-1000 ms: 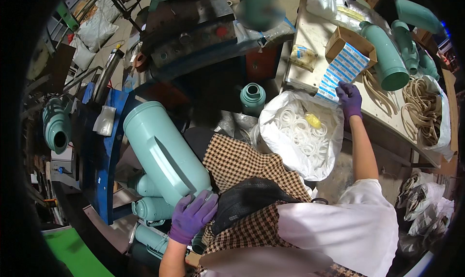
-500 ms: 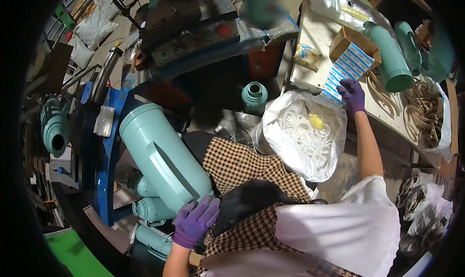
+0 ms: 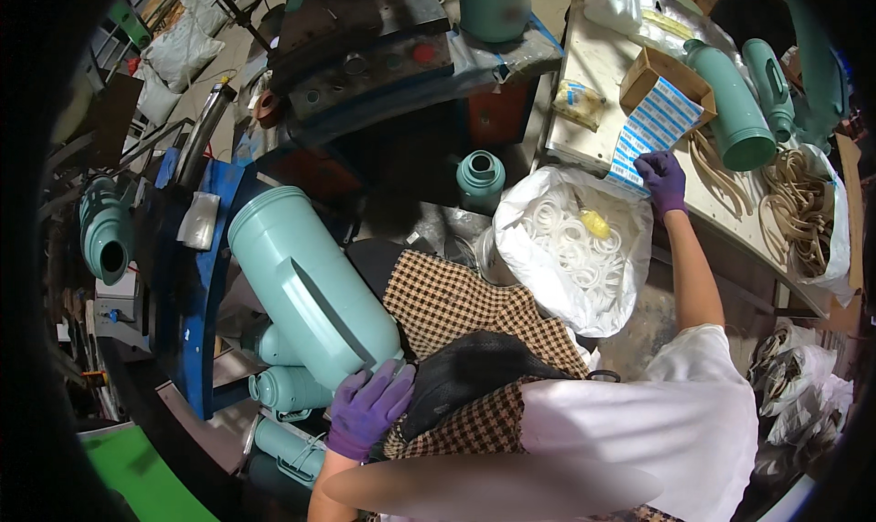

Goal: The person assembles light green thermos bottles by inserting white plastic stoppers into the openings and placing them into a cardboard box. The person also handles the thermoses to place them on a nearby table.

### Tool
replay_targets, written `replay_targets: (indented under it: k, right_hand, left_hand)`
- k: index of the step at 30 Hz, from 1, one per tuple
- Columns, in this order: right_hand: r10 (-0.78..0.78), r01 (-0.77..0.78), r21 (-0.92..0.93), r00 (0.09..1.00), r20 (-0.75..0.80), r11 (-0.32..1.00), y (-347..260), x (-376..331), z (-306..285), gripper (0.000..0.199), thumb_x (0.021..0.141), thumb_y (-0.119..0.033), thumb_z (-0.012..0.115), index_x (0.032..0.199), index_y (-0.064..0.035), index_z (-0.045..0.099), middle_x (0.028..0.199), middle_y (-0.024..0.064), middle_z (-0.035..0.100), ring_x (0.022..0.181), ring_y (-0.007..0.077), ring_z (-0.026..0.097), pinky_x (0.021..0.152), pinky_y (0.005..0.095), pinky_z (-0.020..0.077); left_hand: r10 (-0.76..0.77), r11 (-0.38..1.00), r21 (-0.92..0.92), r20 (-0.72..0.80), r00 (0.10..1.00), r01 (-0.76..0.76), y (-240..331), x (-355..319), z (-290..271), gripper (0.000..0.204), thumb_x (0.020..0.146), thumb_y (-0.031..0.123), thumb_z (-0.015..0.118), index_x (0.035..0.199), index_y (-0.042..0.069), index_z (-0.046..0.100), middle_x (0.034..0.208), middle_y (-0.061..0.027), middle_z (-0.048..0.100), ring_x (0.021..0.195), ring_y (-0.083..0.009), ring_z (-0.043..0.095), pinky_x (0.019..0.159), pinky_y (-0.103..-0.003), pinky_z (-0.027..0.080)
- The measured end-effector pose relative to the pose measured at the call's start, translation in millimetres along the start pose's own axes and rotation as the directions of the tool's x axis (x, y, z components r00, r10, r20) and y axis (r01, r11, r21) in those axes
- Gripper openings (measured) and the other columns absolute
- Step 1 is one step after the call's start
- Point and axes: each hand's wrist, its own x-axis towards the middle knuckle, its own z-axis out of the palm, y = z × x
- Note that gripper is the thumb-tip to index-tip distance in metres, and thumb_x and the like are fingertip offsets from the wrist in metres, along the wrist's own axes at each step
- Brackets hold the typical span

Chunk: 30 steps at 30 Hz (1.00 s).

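A large teal thermos casing (image 3: 306, 280) with a moulded handle lies slanted across my lap, its wide rimmed end pointing up and away. My left hand (image 3: 372, 411), in a purple glove, rests on its near end with fingers stretched and slightly spread. Off to the right, my right hand (image 3: 663, 180), gloved the same, has its fingers curled in a pinch at the edge of a blue-and-white sticker sheet (image 3: 650, 131). That sheet hangs from a small cardboard box (image 3: 639, 84) on the worktable. Whatever is between the right fingertips is hidden.
A white sack (image 3: 525, 239) of white plastic rings stands below the worktable (image 3: 570, 66). More teal casings lie at left, such as one thermos body (image 3: 287, 392), and at right, such as another casing (image 3: 730, 111). A blue metal frame (image 3: 205, 312) rises at left; a machine panel (image 3: 365, 75) stands ahead.
The right fingers have curled in more tightly at the sticker sheet's edge. The left hand and the casing under it stay nearly in place.
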Motion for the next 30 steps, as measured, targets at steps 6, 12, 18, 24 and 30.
replay_targets:
  k: [6,12,18,24,30]
  right_hand:
    - [-0.293,0.283,-0.170,0.955,-0.037,0.944,6,-8,-4,0.014,0.080,-0.011,0.078,0.089,-0.0053,0.068,0.088,0.0090,0.062,0.082,0.0263,0.064,0.076,0.0360,0.0516]
    - [-0.555,0.572,0.106,0.817,-0.156,0.813,-157,-99,64,0.021,0.083,-0.007,0.074,0.103,-0.0030,0.068,0.098,0.0096,0.062,0.102,0.0292,0.062,0.097,0.0401,0.0473]
    - [-0.558,0.057,0.663,0.596,0.577,0.746,-373,-93,195,0.021,0.089,-0.002,0.058,0.108,0.0036,0.066,0.099,0.0065,0.066,0.092,0.0134,0.059,0.085,0.0269,0.0477]
    - [-0.395,-0.315,0.491,0.323,0.860,0.812,-449,-118,264,0.020,0.093,-0.015,0.072,0.099,0.0036,0.068,0.084,0.0003,0.066,0.077,0.0069,0.057,0.073,0.0233,0.0483]
    - [-0.338,-0.295,0.440,0.338,0.878,0.848,-445,-123,282,0.022,0.093,-0.019,0.074,0.096,0.0027,0.070,0.080,0.0004,0.067,0.070,0.0069,0.057,0.069,0.0245,0.0488]
  left_hand:
    - [0.008,1.000,0.015,-0.023,1.000,-0.008,2,0,-1,0.023,0.086,0.020,0.065,0.108,0.026,0.065,0.130,0.0090,0.066,0.121,-0.0143,0.061,0.099,-0.041,0.039]
    - [-0.086,0.995,-0.034,0.086,0.993,0.089,10,-32,21,0.042,0.093,0.018,0.058,0.135,0.019,0.059,0.145,0.0007,0.056,0.131,-0.0130,0.053,0.108,-0.033,0.042]
    - [0.002,0.997,-0.076,-0.026,1.000,-0.004,6,-21,43,0.046,0.095,0.014,0.052,0.141,0.008,0.050,0.146,-0.0065,0.050,0.135,-0.0191,0.049,0.118,-0.033,0.036]
    - [0.000,1.000,0.027,-0.093,0.996,0.003,2,-7,20,0.042,0.086,0.015,0.056,0.126,0.004,0.059,0.131,-0.0082,0.058,0.132,-0.0202,0.051,0.113,-0.033,0.041]
    - [-0.198,0.857,-0.494,-0.051,0.979,0.147,2,-5,12,0.041,0.084,0.011,0.057,0.124,0.002,0.060,0.130,-0.0096,0.059,0.128,-0.0215,0.055,0.111,-0.032,0.043]
